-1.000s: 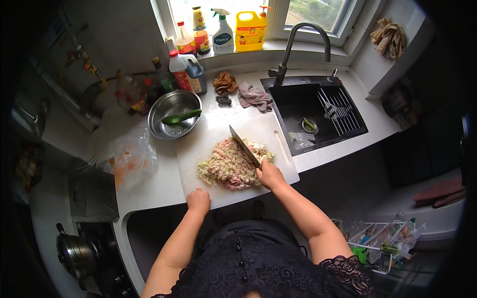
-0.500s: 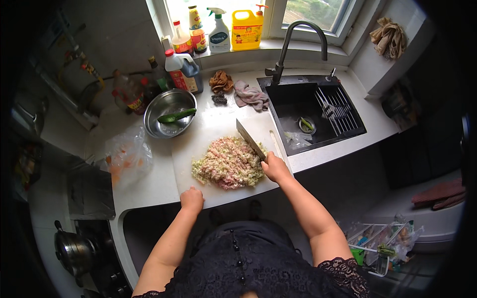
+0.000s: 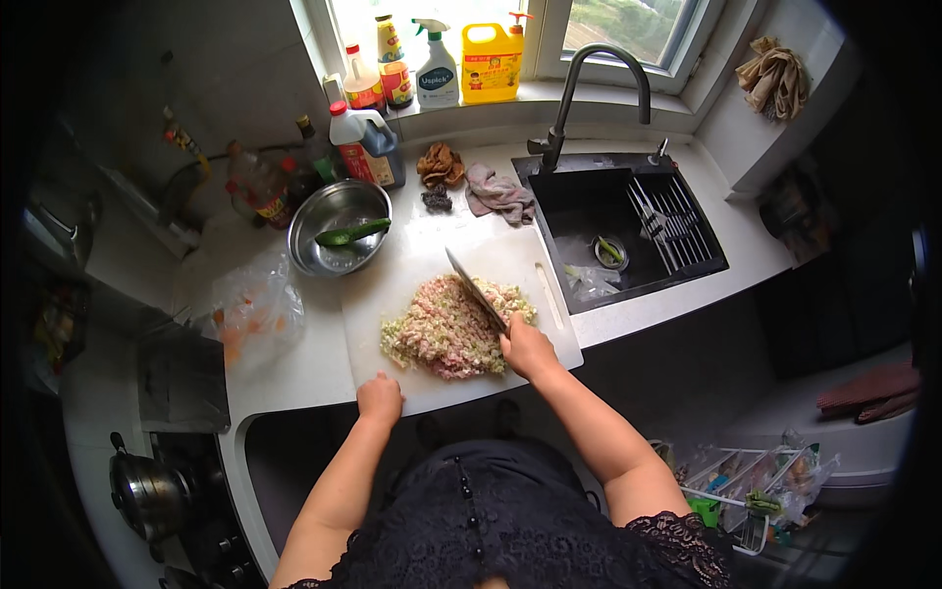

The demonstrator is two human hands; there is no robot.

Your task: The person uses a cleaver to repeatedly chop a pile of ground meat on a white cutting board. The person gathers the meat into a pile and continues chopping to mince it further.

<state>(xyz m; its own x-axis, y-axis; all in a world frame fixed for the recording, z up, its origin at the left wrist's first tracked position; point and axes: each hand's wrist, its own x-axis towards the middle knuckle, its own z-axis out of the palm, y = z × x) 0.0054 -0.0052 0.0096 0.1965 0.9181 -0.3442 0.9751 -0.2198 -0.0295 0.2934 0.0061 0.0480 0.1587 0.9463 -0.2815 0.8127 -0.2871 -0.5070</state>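
My right hand [image 3: 529, 347] is wrapped round the handle of a cleaver [image 3: 475, 288]. Its blade points away and to the left, standing edge down in a mound of pink and pale green chopped mixture [image 3: 442, 334], which looks like minced meat with vegetable. The lower edge of the blade is hidden in the mound. Beneath lies a white cutting board [image 3: 545, 339] with a slot near its right side. At the board's near left edge my left hand [image 3: 380, 399] is closed, apparently gripping that edge; its fingertips are mostly hidden.
A steel bowl [image 3: 303, 242] holding a dark green vegetable [image 3: 353, 233] stands behind the board. Left of the board lies a clear plastic bag [image 3: 260, 299]. To the right is a black sink [image 3: 549, 221] with a tall faucet [image 3: 561, 103]. Cloths [image 3: 500, 193] and bottles line the back.
My right hand has carried the cleaver leftward, from the mound's right side into its middle. My left hand has stayed at the board's edge. The whole view has shifted slightly.
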